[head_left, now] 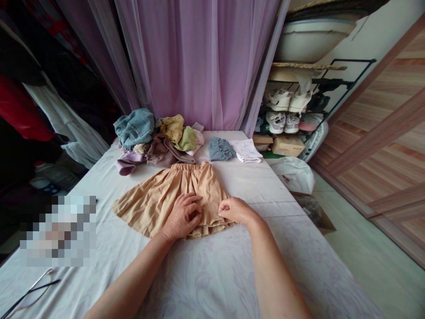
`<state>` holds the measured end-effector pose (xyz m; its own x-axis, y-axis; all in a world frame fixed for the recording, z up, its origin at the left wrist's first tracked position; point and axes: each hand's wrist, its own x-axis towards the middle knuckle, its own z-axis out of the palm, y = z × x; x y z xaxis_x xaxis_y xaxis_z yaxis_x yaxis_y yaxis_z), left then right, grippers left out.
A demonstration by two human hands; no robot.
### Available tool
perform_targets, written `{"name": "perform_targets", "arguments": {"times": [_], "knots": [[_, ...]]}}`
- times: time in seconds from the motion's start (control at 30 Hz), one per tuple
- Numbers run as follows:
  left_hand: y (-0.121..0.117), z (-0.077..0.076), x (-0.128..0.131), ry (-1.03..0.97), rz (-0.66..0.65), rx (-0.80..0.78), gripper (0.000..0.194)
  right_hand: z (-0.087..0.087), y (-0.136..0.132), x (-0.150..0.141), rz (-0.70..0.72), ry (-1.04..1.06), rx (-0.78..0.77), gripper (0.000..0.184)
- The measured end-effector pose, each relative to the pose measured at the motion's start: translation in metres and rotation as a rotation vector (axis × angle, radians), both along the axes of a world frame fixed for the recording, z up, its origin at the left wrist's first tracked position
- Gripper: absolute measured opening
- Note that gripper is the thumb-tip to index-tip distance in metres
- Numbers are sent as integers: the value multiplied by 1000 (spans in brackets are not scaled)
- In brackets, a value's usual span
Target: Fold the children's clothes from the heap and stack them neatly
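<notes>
A tan pleated skirt (152, 197) with a gathered elastic waistband lies spread on the pale patterned tablecloth (212, 274), its waistband pointing away from me. My left hand (184, 215) rests on the skirt's lower middle, fingers spread over the fabric. At the skirt's right edge, near the hem, my right hand (235, 210) is closed with its fingertips pinching the cloth. Beyond the waistband sit a folded blue-grey garment (221, 149) and a folded white printed garment (246, 150), side by side.
A heap of crumpled clothes, with a denim piece (134, 128) and a brown one (162, 150), lies at the back left. Eyeglasses (31, 290) rest at the front left. A purple curtain (195, 62) hangs behind; a shoe rack (285, 99) stands at the right.
</notes>
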<state>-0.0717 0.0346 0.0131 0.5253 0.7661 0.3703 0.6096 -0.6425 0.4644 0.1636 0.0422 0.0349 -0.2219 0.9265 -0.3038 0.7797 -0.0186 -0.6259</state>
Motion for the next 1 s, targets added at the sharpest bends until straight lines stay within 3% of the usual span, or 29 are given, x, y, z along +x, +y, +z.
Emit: {"name": "perform_targets", "arguments": {"times": [0.2,0.43,0.53,0.73,0.87,1.0], "knots": [[2,10,2,-20,2,35,15,6,-1,27,-91,57,28,12],[-6,28,34,90,-217,-4,21,9,-4,32,-122,-34,-108,19],[-8,25,45,83,-226,-18,24,14,-5,23,-64,-133,-145,26],[-7,18,44,93,-201,-35,28,28,-8,11,-56,-190,-184,19],[-5,12,44,127,-202,-59,46,23,-8,23,-24,-5,-193,15],[-5,7,48,215,-190,-109,54,12,-7,36,-102,-33,-236,15]]}}
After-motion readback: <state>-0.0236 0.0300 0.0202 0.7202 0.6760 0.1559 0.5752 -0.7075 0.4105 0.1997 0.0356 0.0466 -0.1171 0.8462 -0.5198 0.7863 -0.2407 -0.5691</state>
